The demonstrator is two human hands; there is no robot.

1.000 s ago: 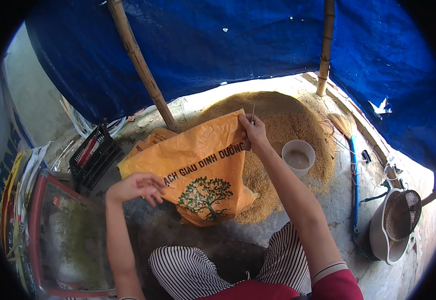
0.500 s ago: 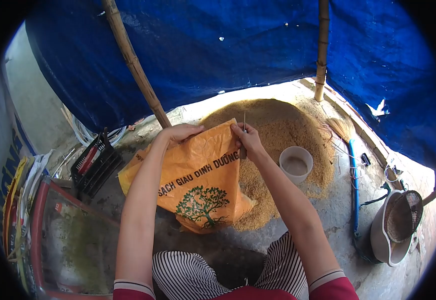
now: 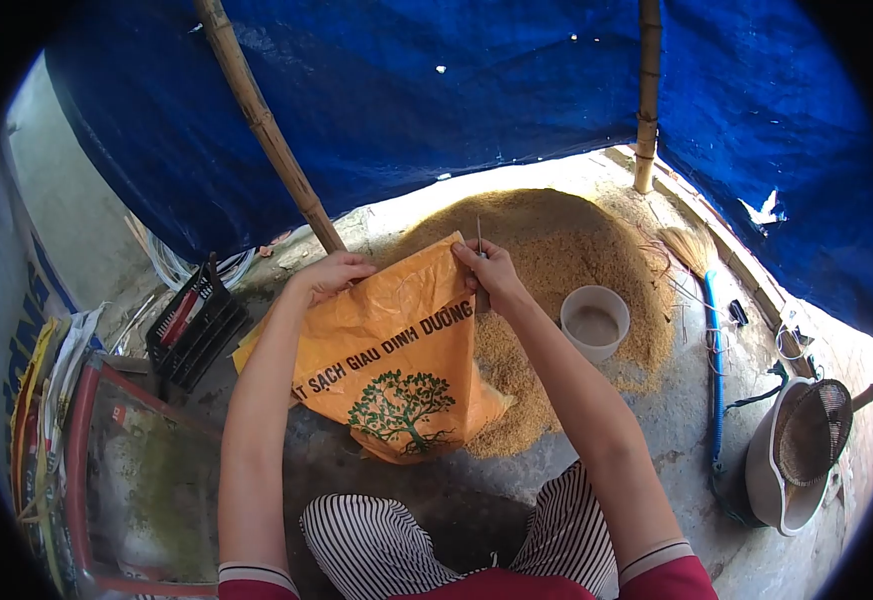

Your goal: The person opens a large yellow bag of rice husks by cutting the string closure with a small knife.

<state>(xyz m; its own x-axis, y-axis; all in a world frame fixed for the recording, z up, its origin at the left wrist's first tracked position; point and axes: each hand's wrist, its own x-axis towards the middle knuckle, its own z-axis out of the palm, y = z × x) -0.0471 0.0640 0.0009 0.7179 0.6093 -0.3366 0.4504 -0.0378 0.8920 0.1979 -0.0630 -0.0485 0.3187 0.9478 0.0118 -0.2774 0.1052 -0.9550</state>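
An orange printed sack (image 3: 386,335) with a green tree on it spreads between my hands. My left hand (image 3: 334,276) is closed on its upper edge at the left. With thumb and fingers my right hand (image 3: 492,274) pinches the upper right corner. The same right hand also holds a slim knife (image 3: 479,232), its thin blade pointing up past the fingers; the grip is mostly covered. Behind and right of the sack lies a heap of golden grain (image 3: 541,265), touching the sack's lower right end. A white plastic tub (image 3: 596,345) sits in the grain, right of my right forearm.
On the right are a broom (image 3: 713,370) with a blue handle and a white basin (image 3: 764,480) with a sieve (image 3: 814,430) on it. A black crate (image 3: 194,335), folded sacks (image 3: 46,420) and a red-framed panel (image 3: 81,470) stand left. Bamboo poles (image 3: 261,120) cross the blue tarp (image 3: 436,90).
My left hand has shifted left along the sack's upper edge, spreading it so more lettering shows. The right hand has moved slightly left and up, still gripping the corner and knife.
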